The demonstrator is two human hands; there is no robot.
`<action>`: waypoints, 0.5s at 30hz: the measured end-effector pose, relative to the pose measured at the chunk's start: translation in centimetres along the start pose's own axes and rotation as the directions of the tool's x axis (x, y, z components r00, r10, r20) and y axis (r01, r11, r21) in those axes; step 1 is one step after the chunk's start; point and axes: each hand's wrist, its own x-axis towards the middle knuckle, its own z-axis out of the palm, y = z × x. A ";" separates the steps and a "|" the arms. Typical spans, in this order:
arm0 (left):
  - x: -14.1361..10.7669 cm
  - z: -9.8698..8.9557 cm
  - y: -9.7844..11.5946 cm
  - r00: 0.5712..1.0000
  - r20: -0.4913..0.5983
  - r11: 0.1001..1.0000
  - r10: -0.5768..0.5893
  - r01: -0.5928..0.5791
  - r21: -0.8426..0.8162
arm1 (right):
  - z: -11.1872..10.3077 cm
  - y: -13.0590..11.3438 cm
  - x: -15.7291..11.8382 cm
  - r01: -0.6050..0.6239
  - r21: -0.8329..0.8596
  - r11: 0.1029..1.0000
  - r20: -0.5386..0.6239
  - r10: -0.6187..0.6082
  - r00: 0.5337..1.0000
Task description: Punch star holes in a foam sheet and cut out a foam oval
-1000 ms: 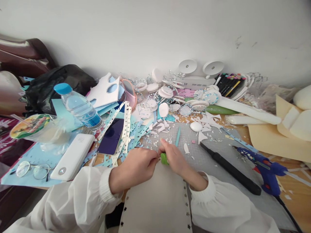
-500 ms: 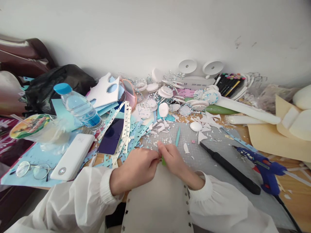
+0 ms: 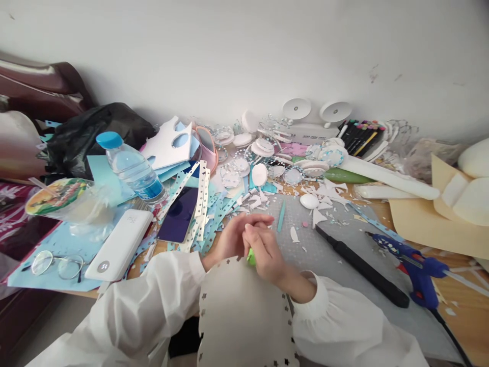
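Observation:
A pale sheet of paper [image 3: 244,311] with star-shaped holes along its edges hangs in front of me, over my lap. At its upper edge is a small green paper punch [image 3: 251,257], mostly covered by fingers. My right hand [image 3: 267,255] is closed around the punch. My left hand [image 3: 233,237] lies against it from the left, its fingers curled behind my right hand's fingertips; what they grip is hidden. Just beyond the hands a teal stick-like tool [image 3: 281,216] rests on the grey cutting mat [image 3: 305,285].
On the left are a phone [image 3: 178,214], a white power bank [image 3: 119,245], a water bottle [image 3: 133,171] and eyeglasses [image 3: 61,266]. Paper strips and white scraps litter the middle. At right lie a black rod-like tool [image 3: 362,267] and a blue glue gun [image 3: 410,262].
My left hand has gone from a fist beside my right hand to fingers curled behind it. The paper's punched upper edge now shows more. The view has shifted slightly.

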 end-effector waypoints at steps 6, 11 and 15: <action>-0.2 2.3 0.9 0.992 -0.127 0.991 -0.004 0.022 0.135 | 0.9 0.2 0.4 0.051 0.020 0.998 -0.055 -0.050 0.997; 0.3 1.5 0.7 0.994 -0.107 0.991 0.001 0.013 0.131 | 1.6 0.8 0.4 0.072 -0.014 0.997 -0.085 -0.073 0.994; 0.7 0.0 0.5 1.000 -0.001 0.993 0.000 0.000 0.115 | 1.4 0.9 0.8 0.040 -0.079 0.996 -0.053 -0.044 0.998</action>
